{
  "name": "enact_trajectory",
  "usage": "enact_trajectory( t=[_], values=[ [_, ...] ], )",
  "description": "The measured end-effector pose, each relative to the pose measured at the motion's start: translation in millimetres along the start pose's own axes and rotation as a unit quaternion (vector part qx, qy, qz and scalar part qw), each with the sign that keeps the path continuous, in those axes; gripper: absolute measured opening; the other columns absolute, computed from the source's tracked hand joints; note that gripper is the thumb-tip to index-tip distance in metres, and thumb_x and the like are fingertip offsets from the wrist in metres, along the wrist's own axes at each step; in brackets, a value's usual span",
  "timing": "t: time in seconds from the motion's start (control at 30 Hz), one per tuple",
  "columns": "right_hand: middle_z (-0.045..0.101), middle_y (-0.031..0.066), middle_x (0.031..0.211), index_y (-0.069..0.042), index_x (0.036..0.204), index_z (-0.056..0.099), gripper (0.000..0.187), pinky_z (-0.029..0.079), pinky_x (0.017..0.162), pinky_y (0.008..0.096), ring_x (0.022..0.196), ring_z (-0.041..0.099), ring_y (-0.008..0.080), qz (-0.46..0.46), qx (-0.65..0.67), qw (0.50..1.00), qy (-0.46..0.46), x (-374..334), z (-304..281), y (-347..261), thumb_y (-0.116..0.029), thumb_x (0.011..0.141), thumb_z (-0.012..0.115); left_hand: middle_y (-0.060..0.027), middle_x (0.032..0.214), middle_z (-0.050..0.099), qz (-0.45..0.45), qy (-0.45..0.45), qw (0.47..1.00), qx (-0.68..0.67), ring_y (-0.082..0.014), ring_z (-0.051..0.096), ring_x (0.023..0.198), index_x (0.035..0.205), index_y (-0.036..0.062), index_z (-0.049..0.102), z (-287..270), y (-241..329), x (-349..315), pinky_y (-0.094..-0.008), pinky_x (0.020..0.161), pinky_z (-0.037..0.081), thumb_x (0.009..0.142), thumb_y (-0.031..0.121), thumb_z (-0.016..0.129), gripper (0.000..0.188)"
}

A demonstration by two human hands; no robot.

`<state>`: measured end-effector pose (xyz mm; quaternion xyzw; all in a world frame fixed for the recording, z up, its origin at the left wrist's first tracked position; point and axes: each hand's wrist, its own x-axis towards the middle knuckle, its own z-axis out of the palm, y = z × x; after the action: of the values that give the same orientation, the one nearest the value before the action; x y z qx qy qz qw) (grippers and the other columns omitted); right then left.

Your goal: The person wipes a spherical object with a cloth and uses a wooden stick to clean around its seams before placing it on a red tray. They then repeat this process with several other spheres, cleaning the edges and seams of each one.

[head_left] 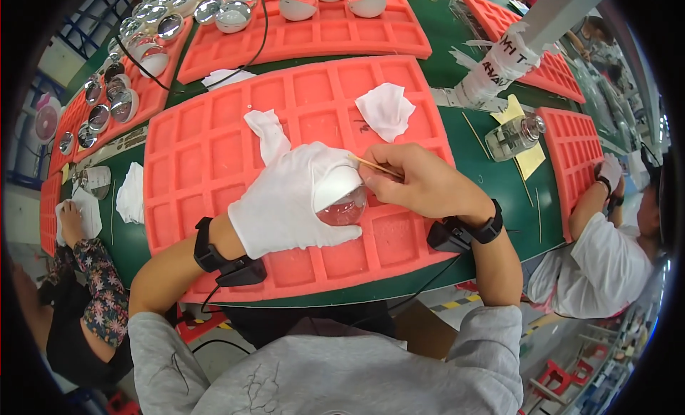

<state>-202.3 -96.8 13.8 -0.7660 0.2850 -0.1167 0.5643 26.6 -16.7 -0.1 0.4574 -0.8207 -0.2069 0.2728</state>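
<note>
My left hand, in a white glove, is wrapped round a glass ball, part white and part clear. The ball is over the red foam tray with square pockets. My right hand is bare and pinches a thin wooden stick. The stick's tip is at the upper edge of the ball, by the gloved fingers; whether it touches the glass I cannot tell. A crumpled white cloth lies just beyond my left hand, and another white cloth lies beyond my right.
More red trays at the back hold several glass balls. To the right, a glass jar is on yellow paper, near a wrapped post and loose sticks. Co-workers sit at both sides; a black cable crosses the back trays.
</note>
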Motion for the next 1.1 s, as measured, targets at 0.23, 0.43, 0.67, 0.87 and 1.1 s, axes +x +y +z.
enact_trajectory(
  t=[0.23,0.43,0.67,0.87,1.1],
  values=[
    [0.052,0.0004,0.078,0.003,0.098,0.061,0.014,0.039,0.063,0.0253,0.07,0.044,0.0068,0.015,-0.007,0.999,0.032,-3.7,3.6,-3.0,-0.011,0.099,0.06,-0.0121,0.112,0.061,-0.032,-0.026,0.999,-0.031,-0.0329,0.059,0.106,0.124,0.0077,0.06,-0.8,2.2,-1.2,-0.045,0.102,0.042,0.067,0.032,0.091,0.07],
    [0.059,0.0032,0.077,0.002,0.094,0.066,0.009,0.041,0.059,0.027,0.066,0.05,0.0104,-0.076,-0.106,0.985,0.11,-4.7,5.9,-5.3,-0.005,0.09,0.069,-0.0123,0.11,0.061,-0.043,-0.02,0.998,-0.05,-0.0337,0.058,0.105,0.124,0.0079,0.06,-1.2,1.1,0.8,-0.0455,0.1,0.044,0.066,0.032,0.092,0.07],
    [0.064,0.0058,0.078,0.0,0.095,0.07,0.014,0.047,0.057,0.0313,0.061,0.057,0.0176,-0.158,-0.231,0.947,0.154,-12.5,15.6,-14.3,-0.002,0.082,0.076,-0.0127,0.11,0.061,-0.005,-0.014,1.0,-0.021,-0.0328,0.059,0.103,0.124,0.0078,0.06,-2.6,0.0,1.0,-0.0448,0.1,0.043,0.065,0.032,0.093,0.071],
    [0.064,0.0072,0.078,-0.001,0.094,0.07,0.015,0.051,0.058,0.0317,0.064,0.063,0.0193,-0.17,-0.248,0.938,0.174,-12.9,20.0,-14.7,-0.002,0.081,0.076,-0.0134,0.109,0.062,-0.029,-0.005,0.997,-0.073,-0.0322,0.059,0.101,0.122,0.0069,0.06,2.0,-3.1,-2.3,-0.0452,0.102,0.04,0.065,0.033,0.092,0.071],
    [0.064,0.0092,0.077,-0.001,0.084,0.064,0.01,0.05,0.056,0.0336,0.062,0.063,0.0227,-0.128,-0.261,0.941,0.176,-8.8,24.8,-15.2,-0.003,0.078,0.072,-0.0132,0.106,0.063,-0.009,0.003,0.999,-0.049,-0.032,0.06,0.098,0.119,0.0065,0.061,-1.2,0.5,2.3,-0.0449,0.101,0.041,0.065,0.033,0.092,0.068]
  ],
)
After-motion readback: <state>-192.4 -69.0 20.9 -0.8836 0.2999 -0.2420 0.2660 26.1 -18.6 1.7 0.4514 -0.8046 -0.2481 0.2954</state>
